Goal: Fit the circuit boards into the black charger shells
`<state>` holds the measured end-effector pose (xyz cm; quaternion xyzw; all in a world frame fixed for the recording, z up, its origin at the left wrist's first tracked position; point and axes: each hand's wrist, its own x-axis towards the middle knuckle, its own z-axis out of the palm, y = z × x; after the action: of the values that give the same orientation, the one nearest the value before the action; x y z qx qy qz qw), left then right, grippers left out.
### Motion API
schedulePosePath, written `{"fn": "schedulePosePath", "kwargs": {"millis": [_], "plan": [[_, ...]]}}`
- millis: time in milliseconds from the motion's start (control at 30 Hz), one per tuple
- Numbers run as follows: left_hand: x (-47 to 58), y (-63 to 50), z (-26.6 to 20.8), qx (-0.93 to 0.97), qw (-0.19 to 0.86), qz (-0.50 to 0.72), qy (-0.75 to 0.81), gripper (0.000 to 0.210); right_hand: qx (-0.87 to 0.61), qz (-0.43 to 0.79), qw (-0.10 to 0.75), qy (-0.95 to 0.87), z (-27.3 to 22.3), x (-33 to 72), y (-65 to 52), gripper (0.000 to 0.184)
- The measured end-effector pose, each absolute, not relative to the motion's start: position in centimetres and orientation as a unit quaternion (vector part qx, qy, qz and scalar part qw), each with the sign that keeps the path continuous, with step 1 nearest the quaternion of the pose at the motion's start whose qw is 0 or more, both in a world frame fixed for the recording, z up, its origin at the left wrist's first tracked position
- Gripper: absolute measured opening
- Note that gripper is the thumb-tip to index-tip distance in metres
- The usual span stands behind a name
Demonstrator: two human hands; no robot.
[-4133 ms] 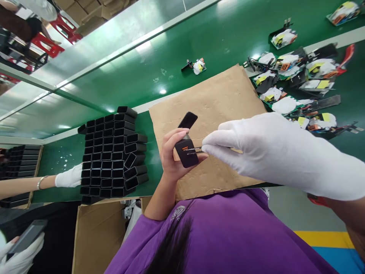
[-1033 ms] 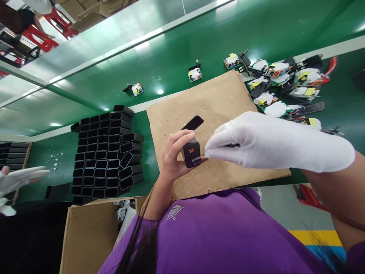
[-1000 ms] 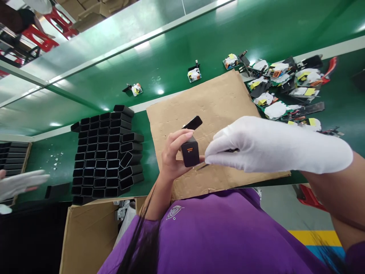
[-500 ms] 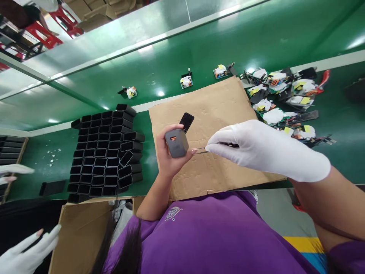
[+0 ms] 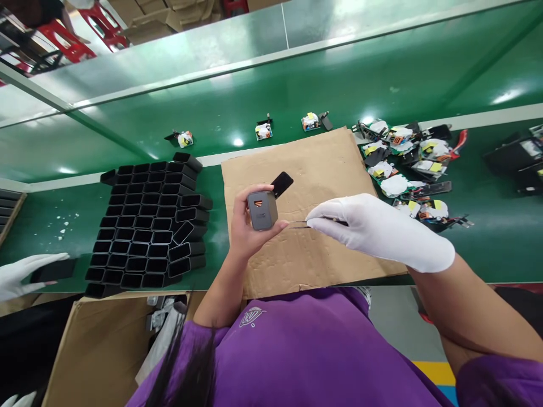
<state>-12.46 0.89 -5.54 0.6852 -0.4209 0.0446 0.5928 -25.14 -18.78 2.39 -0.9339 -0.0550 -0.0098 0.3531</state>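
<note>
My bare left hand [image 5: 248,234] is closed round a dark grey charger housing [image 5: 263,215], whose end face shows a slot with orange inside. A flat black plate [image 5: 283,183] sticks out behind the housing; whether the two are joined I cannot tell. In its white glove, my right hand [image 5: 352,223] pinches a pair of thin metal tweezers [image 5: 297,224]. The tweezer tips point left and end close to my left thumb, beside the housing. Both hands are above a brown cardboard sheet [image 5: 322,169].
Rows of open black casings [image 5: 144,232] stand to the left. Several circuit boards [image 5: 407,164] with white and yellow parts are heaped at right; three more lie along the back, including one board [image 5: 263,131]. At far left, a co-worker's gloved hand [image 5: 21,277] holds a black piece.
My hands keep their hold on the housing and tweezers, with the housing turned slightly. The view has shifted a little. The co-worker's hand at left has reached a black piece.
</note>
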Motion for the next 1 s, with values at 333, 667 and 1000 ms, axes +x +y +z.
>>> {"fn": "schedulePosePath", "kwargs": {"millis": [333, 667, 1000], "plan": [[-13.0, 0.6, -5.7, 0.712, 0.573, 0.075, -0.398, 0.059, -0.732, 0.033, 0.679, -0.033, 0.5, -27.2, -19.3, 0.026], [-13.5, 0.2, -6.2, 0.707, 0.547, 0.146, -0.424, 0.069, -0.501, -0.055, 0.862, -0.059, -3.1, -27.7, -13.3, 0.039], [-13.8, 0.1, -5.8, 0.676, 0.533, 0.223, -0.458, 0.063, -0.697, -0.257, 0.666, -0.064, -1.7, -26.7, -12.2, 0.01]]}}
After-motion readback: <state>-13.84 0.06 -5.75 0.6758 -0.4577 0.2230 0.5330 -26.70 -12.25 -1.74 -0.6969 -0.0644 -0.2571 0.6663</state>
